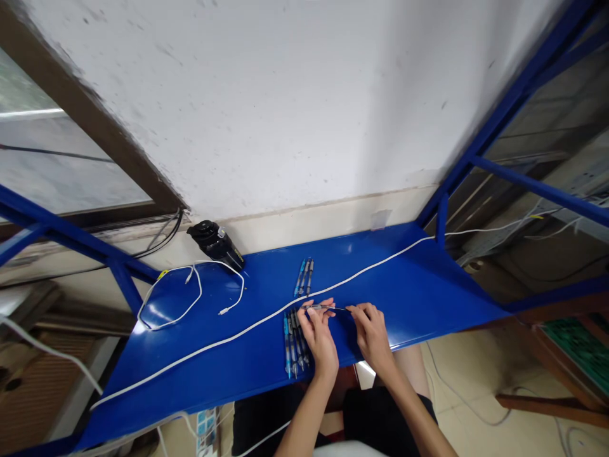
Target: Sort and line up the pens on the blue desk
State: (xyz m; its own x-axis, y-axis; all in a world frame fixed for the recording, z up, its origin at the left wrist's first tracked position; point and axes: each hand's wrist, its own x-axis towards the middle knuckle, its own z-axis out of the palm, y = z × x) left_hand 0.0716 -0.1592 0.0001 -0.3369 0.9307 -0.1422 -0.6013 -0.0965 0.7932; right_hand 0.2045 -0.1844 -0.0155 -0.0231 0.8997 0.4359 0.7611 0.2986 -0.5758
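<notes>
My left hand [320,336] is closed around a pen barrel [316,307], which lies roughly level above the blue table. A thin dark piece, perhaps a refill, extends from the barrel toward my right hand [370,330], whose thumb and fingers pinch its far end. Just left of my left hand, several pens [294,346] lie side by side, blue and dark, partly covered by that hand. Beyond the white cable, a smaller group of pens [304,277] rests on the table.
The blue table [404,292] stands against a wall, with blue metal frames at both ends. A long white cable [259,324] crosses it diagonally. A black bottle [216,244] leans at the back left, beside a looped white cable [200,289]. Wooden furniture [561,362] stands at right.
</notes>
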